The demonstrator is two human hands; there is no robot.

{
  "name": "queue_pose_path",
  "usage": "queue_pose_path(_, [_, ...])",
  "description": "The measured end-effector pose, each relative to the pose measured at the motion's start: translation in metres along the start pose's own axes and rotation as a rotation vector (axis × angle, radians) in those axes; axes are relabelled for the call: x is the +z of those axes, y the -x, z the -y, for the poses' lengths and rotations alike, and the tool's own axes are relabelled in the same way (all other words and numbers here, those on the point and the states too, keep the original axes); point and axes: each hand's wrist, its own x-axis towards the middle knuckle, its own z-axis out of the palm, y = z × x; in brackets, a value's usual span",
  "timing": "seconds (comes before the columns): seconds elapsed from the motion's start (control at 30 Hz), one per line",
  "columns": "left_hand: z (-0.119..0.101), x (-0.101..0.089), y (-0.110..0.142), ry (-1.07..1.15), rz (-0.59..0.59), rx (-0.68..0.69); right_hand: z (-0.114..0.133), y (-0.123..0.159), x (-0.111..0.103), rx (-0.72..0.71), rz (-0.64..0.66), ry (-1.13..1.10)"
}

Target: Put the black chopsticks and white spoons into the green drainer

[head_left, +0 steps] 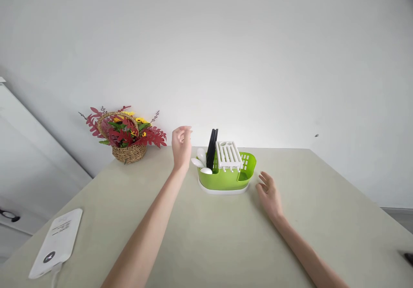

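Note:
A green utensil holder sits on a white base tray near the back of the table. Several white spoons and a bunch of black chopsticks stand in its left end. Across its top lies a white slotted rack with small hooks along the front. My left hand is raised just left of the spoons, fingers loosely bent and apart, with nothing visible in it. To the right of the holder, my right hand hovers close to the tray, fingers half curled and apart, holding nothing.
A wicker basket of red leaves and yellow flowers stands at the back left. A white device with a cable lies at the front left. White drawers border the left side; a dark object shows at the right edge.

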Motion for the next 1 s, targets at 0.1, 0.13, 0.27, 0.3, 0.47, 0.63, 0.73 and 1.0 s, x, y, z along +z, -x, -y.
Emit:
queue_pose_path(0.1, [-0.006, 0.026, 0.0, -0.085, 0.137, 0.0, 0.001, 0.0, 0.001, 0.017, 0.003, 0.016])
queue_pose_path(0.13, [-0.005, 0.033, 0.002, -0.131, 0.184, -0.006, 0.002, 0.0, 0.002, 0.021, 0.004, 0.022])
queue_pose_path(0.27, [0.001, 0.055, 0.005, -0.278, 0.303, -0.087, 0.006, -0.001, 0.003, 0.026, 0.012, 0.044])
queue_pose_path(0.3, [0.002, 0.059, 0.003, -0.297, 0.316, -0.14, 0.007, -0.001, 0.004, 0.025, 0.013, 0.047])
queue_pose_path(0.47, [0.004, 0.073, -0.01, -0.363, 0.354, -0.364, 0.01, -0.002, 0.006, 0.022, 0.022, 0.057])
queue_pose_path(0.63, [0.011, 0.079, -0.016, -0.426, 0.402, -0.435, 0.011, -0.002, 0.008, 0.018, 0.037, 0.064])
queue_pose_path(0.73, [0.016, 0.08, -0.019, -0.444, 0.439, -0.461, 0.01, -0.002, 0.008, 0.012, 0.037, 0.065])
queue_pose_path(1.0, [0.028, 0.076, -0.023, -0.424, 0.487, -0.395, 0.012, -0.001, 0.006, -0.002, 0.048, 0.068])
